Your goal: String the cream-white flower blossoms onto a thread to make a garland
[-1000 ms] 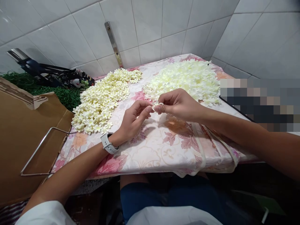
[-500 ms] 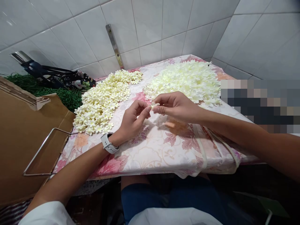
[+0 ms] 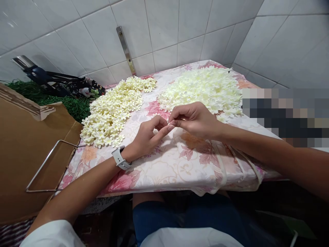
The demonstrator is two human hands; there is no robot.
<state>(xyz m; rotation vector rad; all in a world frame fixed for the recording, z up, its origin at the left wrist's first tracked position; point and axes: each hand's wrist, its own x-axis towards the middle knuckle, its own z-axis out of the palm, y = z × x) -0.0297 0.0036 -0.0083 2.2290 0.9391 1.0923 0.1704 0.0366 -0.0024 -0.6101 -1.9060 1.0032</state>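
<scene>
My left hand (image 3: 149, 136), with a pale watch (image 3: 121, 158) on its wrist, pinches thumb against fingers over the middle of the table. Its fingertips meet those of my right hand (image 3: 197, 118), which is closed in a pinch too. Between them is a small artificial flower, almost wholly hidden by the fingers. To the left lies a heap of small cream flowers with yellow centres (image 3: 108, 115). Behind my right hand spreads a heap of larger, looser white-yellow flower petals (image 3: 203, 85).
A floral cloth (image 3: 177, 171) covers the table. At the left stand a cardboard box (image 3: 31, 147) and a bent metal wire frame (image 3: 42, 167), with green shredded grass (image 3: 77, 108) and a folded umbrella (image 3: 38, 73) behind. A tiled wall (image 3: 164, 27) closes the back. Blurred shapes fill the right side.
My hands have drawn closer together and slightly lower. The small flower, visible between the fingertips before, is now mostly covered by them. The heaps look the same.
</scene>
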